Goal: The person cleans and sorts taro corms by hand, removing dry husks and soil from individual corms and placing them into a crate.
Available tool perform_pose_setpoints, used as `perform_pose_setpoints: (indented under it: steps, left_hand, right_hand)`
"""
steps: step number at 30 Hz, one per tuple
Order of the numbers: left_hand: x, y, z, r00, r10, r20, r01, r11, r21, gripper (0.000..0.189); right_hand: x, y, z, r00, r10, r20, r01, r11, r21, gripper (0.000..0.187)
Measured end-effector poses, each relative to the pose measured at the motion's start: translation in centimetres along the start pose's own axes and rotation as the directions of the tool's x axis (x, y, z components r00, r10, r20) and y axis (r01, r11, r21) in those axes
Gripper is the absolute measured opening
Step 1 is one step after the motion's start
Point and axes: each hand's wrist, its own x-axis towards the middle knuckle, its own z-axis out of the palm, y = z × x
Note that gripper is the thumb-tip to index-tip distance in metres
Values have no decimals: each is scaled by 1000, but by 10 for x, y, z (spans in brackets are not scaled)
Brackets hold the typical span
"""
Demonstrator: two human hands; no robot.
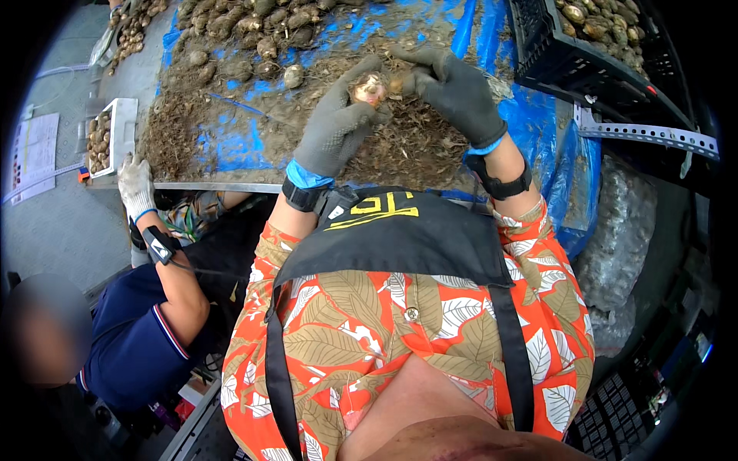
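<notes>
My left hand, in a grey work glove, grips a small taro-like corm. A pinkish-white end of it faces up between thumb and fingers. Just to the right is my right hand, in a dark glove, its fingers curled towards the corm. A blurred brownish bit shows at its fingertips; whether it is pinched there is unclear. Below both hands lies a heap of dry fibrous husk and root scraps. Beyond my left hand is a pile of brown, hairy corms.
Soil-smeared blue plastic sheeting covers the table. A black crate of corms stands at upper right, near a perforated metal bar. At left, a co-worker's gloved hand touches a white tray of small corms. A filled clear bag sits at right.
</notes>
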Motion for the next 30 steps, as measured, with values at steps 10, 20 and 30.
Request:
perform_pose_setpoints:
  steps: [10, 20, 30]
  left_hand:
    - [8, 12, -8, 997, 78, 4, -70, 870, 489, 70]
    - [10, 6, -23, 998, -40, 40, -1, 692, 721, 79]
    - [3, 24, -12, 998, 23, 58, -57, 713, 699, 73]
  right_hand:
    - [22, 43, 7, 960, -172, -223, 153, 983, -97, 18]
    - [17, -14, 10, 880, -384, 279, 434, 888, -149, 31]
    - [29, 37, 2, 984, 10, 176, 110, 743, -660, 25]
